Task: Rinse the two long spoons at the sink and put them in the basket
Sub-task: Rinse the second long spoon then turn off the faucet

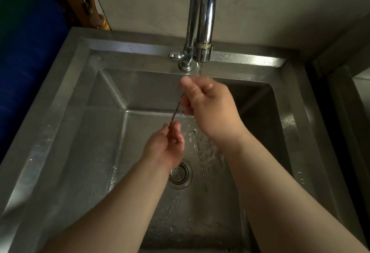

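Both hands are over the steel sink (66, 112), under the running tap (202, 50). One long thin twisted-stem spoon (176, 111) stretches between them. My right hand (208, 104) pinches its upper end just below the water stream; the bowl is hidden by the fingers. My left hand (166, 146) grips the lower end. A second long spoon (199, 152) lies on the sink floor beside the drain, its small end toward the tap. No basket is in view.
The round drain strainer (180, 173) sits mid-floor, partly under my left wrist. The tap lever (176, 56) points left at the back rim. A blue container (26, 62) and a wooden frame (88, 2) stand at the left. Another steel surface (360, 92) borders the right.
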### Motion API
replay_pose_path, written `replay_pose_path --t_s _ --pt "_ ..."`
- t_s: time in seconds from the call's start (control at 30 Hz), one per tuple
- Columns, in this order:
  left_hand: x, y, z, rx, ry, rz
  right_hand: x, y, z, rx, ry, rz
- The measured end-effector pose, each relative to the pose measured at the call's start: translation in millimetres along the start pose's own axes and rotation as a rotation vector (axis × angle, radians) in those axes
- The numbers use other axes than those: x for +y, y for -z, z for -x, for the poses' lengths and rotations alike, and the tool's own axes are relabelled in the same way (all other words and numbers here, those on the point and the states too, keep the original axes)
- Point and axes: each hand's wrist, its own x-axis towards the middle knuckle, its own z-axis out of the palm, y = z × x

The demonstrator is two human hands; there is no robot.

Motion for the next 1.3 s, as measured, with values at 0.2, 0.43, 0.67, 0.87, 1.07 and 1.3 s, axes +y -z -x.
replay_pose_path --t_s 0.2,0.43,0.67,0.87,1.07,1.3 --pt "6.1 16.2 -12.7 0.05 -0.045 -0.372 -3.3 0.6 6.6 -0.021 0.15 0.108" --pt "16.7 34.4 -3.3 0.113 -0.327 -1.112 -3.5 -1.5 5.0 0.041 0.142 0.193" --pt "30.2 53.1 -6.5 -0.054 -0.689 -1.551 -4.4 -6.7 9.8 0.027 0.131 0.245" --pt "30.3 68.3 -12.0 -0.142 -0.812 -1.672 -3.6 -15.9 10.5 0.066 0.103 0.207" --pt "43.9 70.8 8.8 -0.172 -1.21 -1.925 1.7 -13.0 13.2 0.125 0.038 0.179" --pt "102.1 74.5 18.8 0.292 -1.602 -2.213 30.7 4.4 31.5 0.254 -0.205 -0.013"
